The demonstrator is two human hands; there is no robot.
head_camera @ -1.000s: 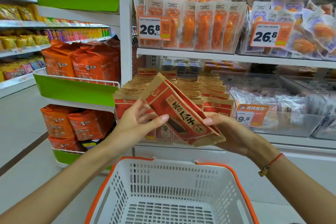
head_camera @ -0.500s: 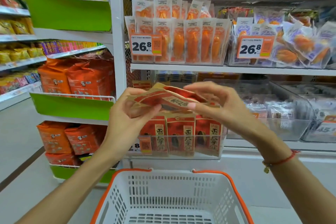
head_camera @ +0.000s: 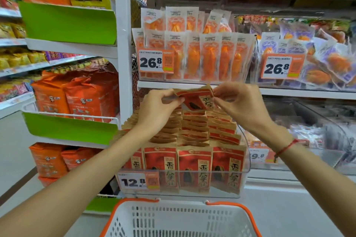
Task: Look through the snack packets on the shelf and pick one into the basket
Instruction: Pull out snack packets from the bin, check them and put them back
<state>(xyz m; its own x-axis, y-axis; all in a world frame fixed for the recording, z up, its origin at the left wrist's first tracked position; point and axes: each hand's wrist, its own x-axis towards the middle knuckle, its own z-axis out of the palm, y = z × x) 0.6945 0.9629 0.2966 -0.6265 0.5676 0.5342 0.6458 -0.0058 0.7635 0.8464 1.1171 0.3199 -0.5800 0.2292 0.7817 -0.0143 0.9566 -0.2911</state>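
Note:
A red and brown snack packet point(head_camera: 196, 98) is held up over the rows of the same packets point(head_camera: 194, 167) standing in a clear shelf bin point(head_camera: 244, 161). My left hand point(head_camera: 159, 109) pinches its left edge and my right hand point(head_camera: 240, 106) pinches its right top corner. The packet is tilted and partly hidden by my fingers. Below, at the bottom of the view, is the white basket with an orange rim point(head_camera: 227, 217), with nothing in the part I can see.
A shelf above holds orange packets point(head_camera: 204, 57) with a 26.8 price tag point(head_camera: 156, 61). A 12.8 tag point(head_camera: 138, 181) hangs on the bin front. Large orange bags point(head_camera: 77, 94) fill the green-fronted racks at left. More clear bins sit at right.
Both hands lifted the packet from chest height up and back over the rows in the bin. My view has tilted down, showing the bin front and its price tag.

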